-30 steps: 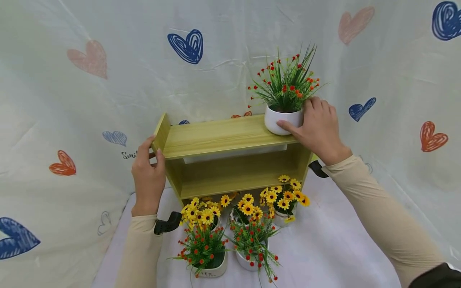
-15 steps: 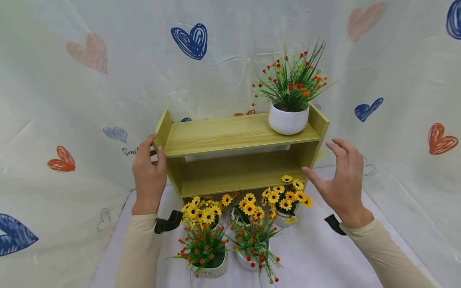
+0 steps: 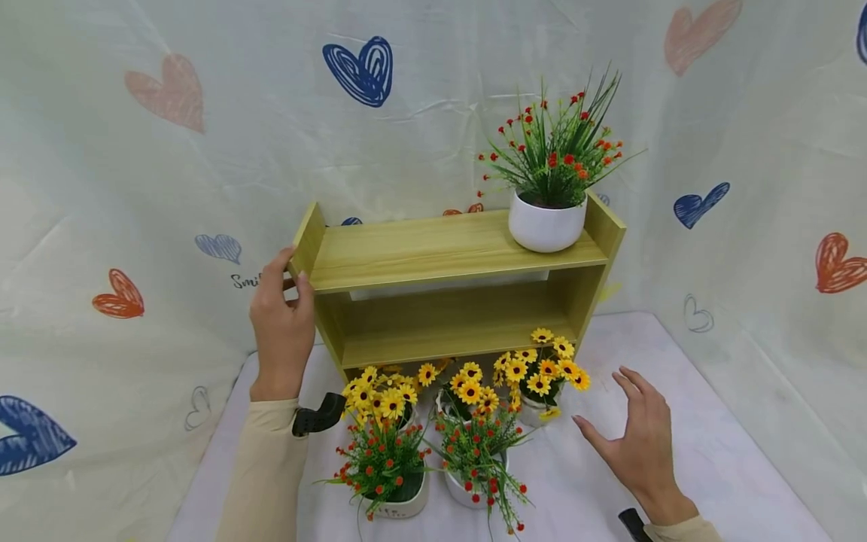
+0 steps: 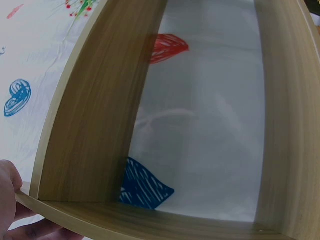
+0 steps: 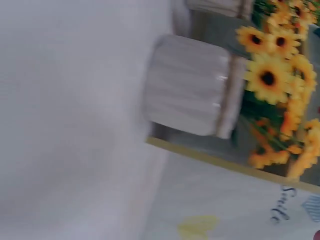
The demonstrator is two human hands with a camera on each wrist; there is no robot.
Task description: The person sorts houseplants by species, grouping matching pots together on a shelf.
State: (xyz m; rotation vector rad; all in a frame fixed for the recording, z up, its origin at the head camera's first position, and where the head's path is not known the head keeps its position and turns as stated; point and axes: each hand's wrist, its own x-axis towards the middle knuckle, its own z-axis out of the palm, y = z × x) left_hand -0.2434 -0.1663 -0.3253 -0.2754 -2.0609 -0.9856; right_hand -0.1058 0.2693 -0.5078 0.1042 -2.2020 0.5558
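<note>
While the left hand (image 3: 281, 331) grips the shelf (image 3: 413, 252), the spread right hand (image 3: 640, 444) seems nearest potted yellow flowers (image 5: 268, 78).

I count one yellow-brown wooden shelf unit (image 3: 460, 312) with two horizontal boards (image 3: 413, 248) visible. Potted plants: six; three green grassy plants with small red flowers (image 3: 552, 162) (image 3: 389, 455) (image 3: 474, 452), three plants with yellow dark-centred flowers (image 3: 379, 395) (image 3: 474, 391) (image 3: 542, 371). Bare hands: two, left hand (image 3: 281, 324) and right hand (image 3: 637, 444). Black wrist straps (image 3: 318, 416): two.
</note>
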